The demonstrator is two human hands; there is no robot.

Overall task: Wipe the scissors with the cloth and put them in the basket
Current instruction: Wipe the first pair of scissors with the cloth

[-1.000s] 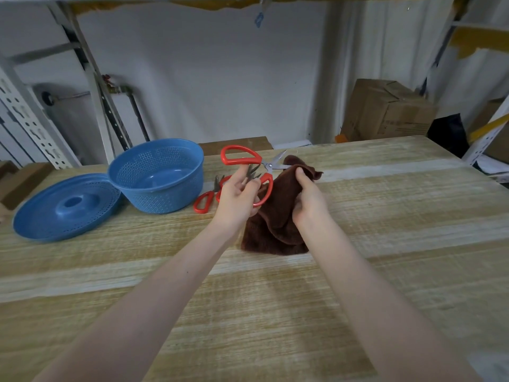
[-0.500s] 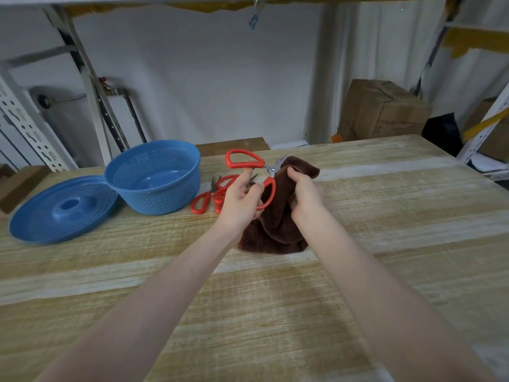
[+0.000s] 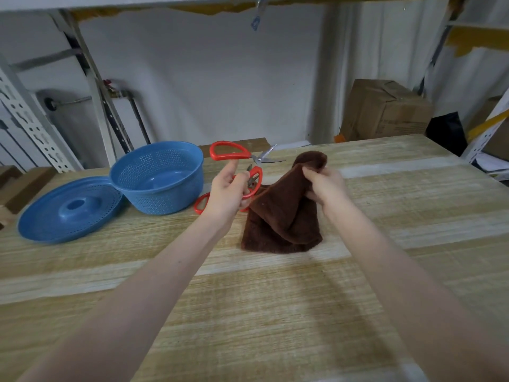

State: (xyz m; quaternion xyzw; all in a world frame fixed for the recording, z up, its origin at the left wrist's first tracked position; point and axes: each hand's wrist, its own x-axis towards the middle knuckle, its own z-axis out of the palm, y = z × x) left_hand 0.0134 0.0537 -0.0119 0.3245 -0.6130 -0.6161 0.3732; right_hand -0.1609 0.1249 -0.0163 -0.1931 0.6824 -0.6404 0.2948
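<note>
The left hand (image 3: 227, 193) has its fingers curled round the lower loop of a pair of scissors with glossy red plastic handles and short steel blades (image 3: 231, 151), and one raised finger touches the upper loop. The pair is held above the table, between the basket and the cloth. Its long axis runs roughly left to right, with the handles toward the basket and the tips pointing right at the cloth without touching it. The handle loops are spread and the blades are slightly parted.

The right hand (image 3: 326, 186) is closed in a pinch on the upper fold of one dark brown, plush cloth (image 3: 281, 216), which drapes down in soft folds to rest on the pale, streaky wooden table (image 3: 275, 312).

A second pair of red-handled scissors (image 3: 200, 204) lies on the table, mostly hidden behind the left hand. To its left stands one round blue perforated plastic basket (image 3: 154, 194), and beside it lies one flat round blue perforated dish with a raised centre (image 3: 44, 224). A brown cardboard box (image 3: 385, 111) stands beyond the table's far edge.
</note>
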